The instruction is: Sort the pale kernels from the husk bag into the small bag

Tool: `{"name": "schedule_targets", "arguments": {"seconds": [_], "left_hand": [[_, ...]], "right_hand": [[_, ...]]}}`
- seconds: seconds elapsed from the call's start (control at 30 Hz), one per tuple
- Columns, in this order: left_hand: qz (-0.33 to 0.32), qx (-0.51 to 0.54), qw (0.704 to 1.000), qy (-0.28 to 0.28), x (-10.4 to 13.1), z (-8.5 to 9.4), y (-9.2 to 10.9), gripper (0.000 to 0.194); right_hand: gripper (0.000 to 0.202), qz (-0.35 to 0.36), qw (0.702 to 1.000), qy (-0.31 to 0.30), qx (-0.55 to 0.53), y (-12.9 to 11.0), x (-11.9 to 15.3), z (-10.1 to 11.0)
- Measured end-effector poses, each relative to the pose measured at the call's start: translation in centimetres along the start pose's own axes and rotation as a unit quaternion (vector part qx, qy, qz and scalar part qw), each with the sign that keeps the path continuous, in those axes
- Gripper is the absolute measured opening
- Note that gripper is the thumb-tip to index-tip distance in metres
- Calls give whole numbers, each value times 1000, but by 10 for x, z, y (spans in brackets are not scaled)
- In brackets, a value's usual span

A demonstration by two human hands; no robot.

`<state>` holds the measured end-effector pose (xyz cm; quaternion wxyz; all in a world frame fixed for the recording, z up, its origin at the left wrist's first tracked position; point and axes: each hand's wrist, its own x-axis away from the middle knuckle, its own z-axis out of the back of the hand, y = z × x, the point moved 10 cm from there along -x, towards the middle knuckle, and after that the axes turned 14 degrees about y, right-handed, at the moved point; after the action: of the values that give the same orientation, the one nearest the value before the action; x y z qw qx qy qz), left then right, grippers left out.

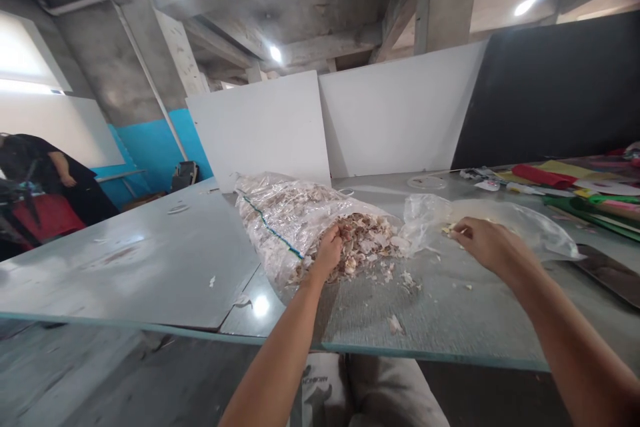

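A large clear plastic sack [280, 220] with a blue-green strip lies on the grey table, and pale brown flakes [367, 243] spill from its open end. My left hand [329, 250] is at the left side of the flakes, its fingers closed together; what they hold, if anything, is too small to name. To the right lies a thinner clear bag [530, 230] with a few yellowish bits near its left part. Over those bits is my right hand [477, 238], thumb and fingers pinched on something I cannot make out.
Colored sheets [545, 177] and a dark tray-like object [610, 273] are at the right. White boards [395, 110] stand behind the table [150, 260]. A person [60, 173] in dark clothing bends at the far left. Loose scraps dot the front edge.
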<state>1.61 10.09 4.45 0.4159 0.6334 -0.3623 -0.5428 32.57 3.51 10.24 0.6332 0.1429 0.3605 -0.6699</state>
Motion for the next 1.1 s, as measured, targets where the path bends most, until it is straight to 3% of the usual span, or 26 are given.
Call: {"name": "schedule_targets", "arguments": {"seconds": [0.1, 0.23, 0.37, 0.5, 0.63, 0.87, 1.0, 1.1], "left_hand": [[-2, 14, 1000, -9, 1, -2, 0, 30], [34, 50, 998, 15, -1, 4, -3, 30], [67, 92, 993, 26, -5, 8, -10, 33], [91, 71, 992, 40, -6, 12, -19, 34], [82, 89, 992, 15, -2, 7, -15, 54], [42, 31, 998, -17, 2, 3, -4, 39], [19, -15, 1000, 12, 1, 9, -2, 39], [35, -9, 999, 15, 1, 10, -5, 38]], "right_hand": [[30, 82, 994, -14, -71, -71, 12, -6], [22, 188, 953, -54, -230, -173, 16, -31], [21, 234, 919, -83, -306, -220, 6, -70], [26, 265, 887, -105, -363, -224, 12, -99], [18, 241, 902, -98, -343, -207, 16, -112], [24, 166, 921, -76, -345, -191, 8, -113], [30, 116, 932, -58, -338, -183, 3, -111], [27, 126, 929, -66, -342, -185, 4, -109]]}}
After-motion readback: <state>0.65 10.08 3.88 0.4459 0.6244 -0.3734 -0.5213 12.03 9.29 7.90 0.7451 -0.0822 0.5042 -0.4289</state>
